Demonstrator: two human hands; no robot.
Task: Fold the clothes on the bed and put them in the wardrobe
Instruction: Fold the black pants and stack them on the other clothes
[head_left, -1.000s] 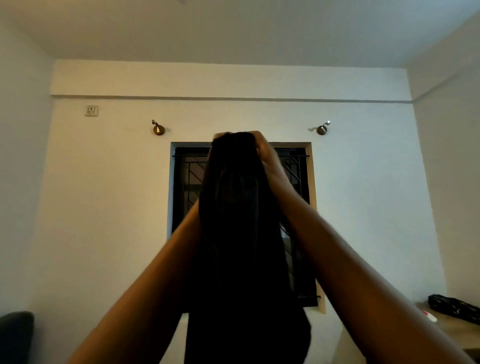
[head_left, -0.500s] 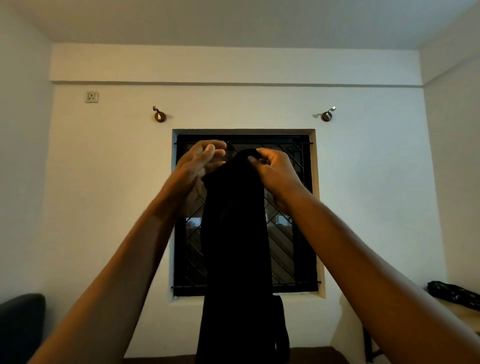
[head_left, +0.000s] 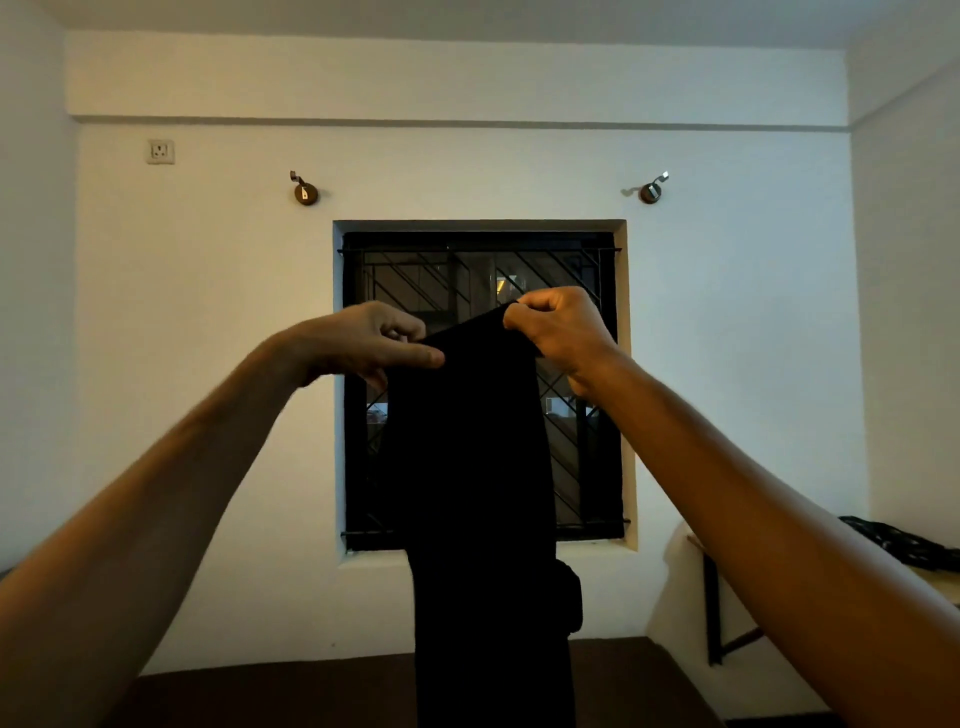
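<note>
Head view: left hand (head_left: 363, 340) and right hand (head_left: 563, 332) fingers pinch the black garment (head_left: 478, 467) at its top edge; below them it hangs limp, soft, seemingly light, best held by those corners.

I have both arms raised and stretched forward, forearms converging toward the middle. My left hand (head_left: 363, 340) sits a little lower, thumb extended, fingers curled, pinching the cloth (head_left: 478, 467) at its top edge. My right hand (head_left: 558, 327) is fisted round the other top corner.
</note>
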